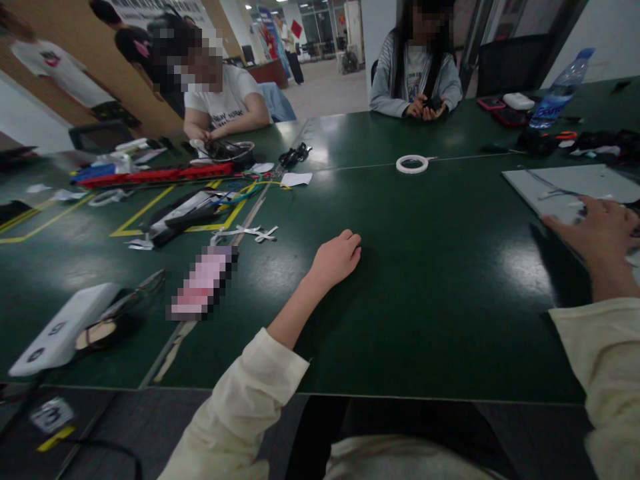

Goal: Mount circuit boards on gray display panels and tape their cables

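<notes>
My left hand rests palm down on the dark green table, its fingers curled in and no object showing in them. At the far right, my right hand is over a light grey board, thumb stretched away from the fingers. A small dark thing lies by its fingertips, partly cut off by the picture edge. Thin grey cables lie on the board. Beyond my hands is a white tape roll. Left of my left hand are white strips and a phone.
A white device lies at the near left. Behind it are a black-and-silver item, a red strip and a basket of cables. A water bottle stands far right. Two people sit across the table; others stand behind.
</notes>
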The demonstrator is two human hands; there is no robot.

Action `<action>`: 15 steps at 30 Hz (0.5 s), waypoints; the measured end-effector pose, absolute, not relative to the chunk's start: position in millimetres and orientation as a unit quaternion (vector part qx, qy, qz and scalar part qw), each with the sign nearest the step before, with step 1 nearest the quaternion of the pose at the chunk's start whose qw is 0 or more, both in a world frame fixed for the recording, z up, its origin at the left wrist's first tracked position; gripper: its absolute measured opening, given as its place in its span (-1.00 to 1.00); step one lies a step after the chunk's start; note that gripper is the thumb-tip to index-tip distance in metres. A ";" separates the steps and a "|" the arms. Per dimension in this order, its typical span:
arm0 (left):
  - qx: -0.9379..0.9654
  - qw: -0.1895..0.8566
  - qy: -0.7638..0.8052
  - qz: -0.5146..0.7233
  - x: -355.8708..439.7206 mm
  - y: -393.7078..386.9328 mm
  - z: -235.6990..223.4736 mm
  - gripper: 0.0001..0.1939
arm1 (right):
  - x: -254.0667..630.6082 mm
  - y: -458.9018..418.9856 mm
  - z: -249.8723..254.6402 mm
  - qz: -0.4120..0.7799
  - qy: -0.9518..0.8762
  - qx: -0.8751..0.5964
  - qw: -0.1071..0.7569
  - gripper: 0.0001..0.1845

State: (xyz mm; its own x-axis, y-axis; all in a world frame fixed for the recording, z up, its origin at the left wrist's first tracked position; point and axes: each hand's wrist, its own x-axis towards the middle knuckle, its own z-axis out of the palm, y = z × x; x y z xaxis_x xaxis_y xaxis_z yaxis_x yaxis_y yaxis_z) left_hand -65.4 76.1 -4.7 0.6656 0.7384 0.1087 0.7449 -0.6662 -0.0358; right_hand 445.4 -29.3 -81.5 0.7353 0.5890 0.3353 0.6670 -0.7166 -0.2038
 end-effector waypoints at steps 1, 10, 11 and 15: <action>-0.912 0.036 -0.408 -0.042 -65.3 76.0 -4.5 -0.79 | 442.7 -29.0 -81.6 -0.122 -0.339 -0.918 0.166 -0.19; -0.909 0.024 -0.415 -0.033 -63.2 74.0 -1.5 -0.78 | 450.3 -33.3 -78.0 -0.057 -0.297 -0.931 0.204 -0.12; -0.908 0.022 -0.417 -0.032 -63.0 73.8 -1.2 -0.77 | 450.9 -34.1 -77.6 -0.047 -0.304 -0.931 0.196 -0.11; -0.906 0.020 -0.421 -0.027 -62.2 73.3 -0.6 -0.76 | 451.4 -35.6 -75.7 -0.035 -0.319 -0.936 0.148 -0.02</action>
